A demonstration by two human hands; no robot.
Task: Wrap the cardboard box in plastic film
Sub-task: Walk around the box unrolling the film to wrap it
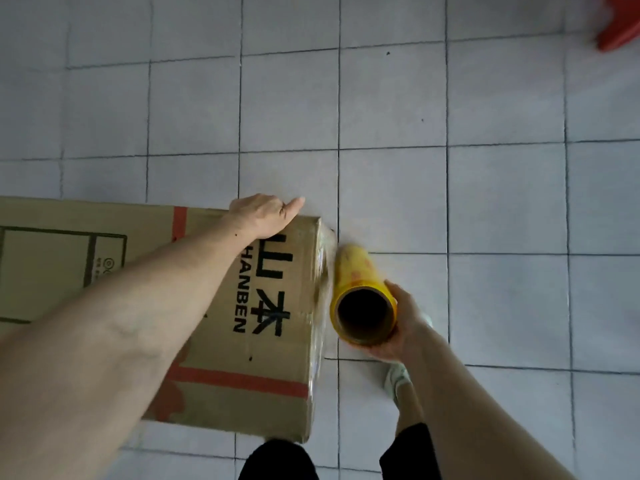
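A long brown cardboard box (242,334) with black lettering and red tape lies on the tiled floor, stretching off the left edge. My left hand (266,214) rests over its far top edge near the right end, fingers curled down the far side. My right hand (398,327) grips a yellow roll of plastic film (360,292) held upright just right of the box's end, its hollow core facing me. A clear sheet of film (323,282) runs from the roll onto the box's right end face.
Grey tiled floor (485,185) surrounds the box. A red object (620,29) sits at the top right corner. My legs in dark trousers and a light shoe (396,377) stand at the bottom, close to the box's near right corner.
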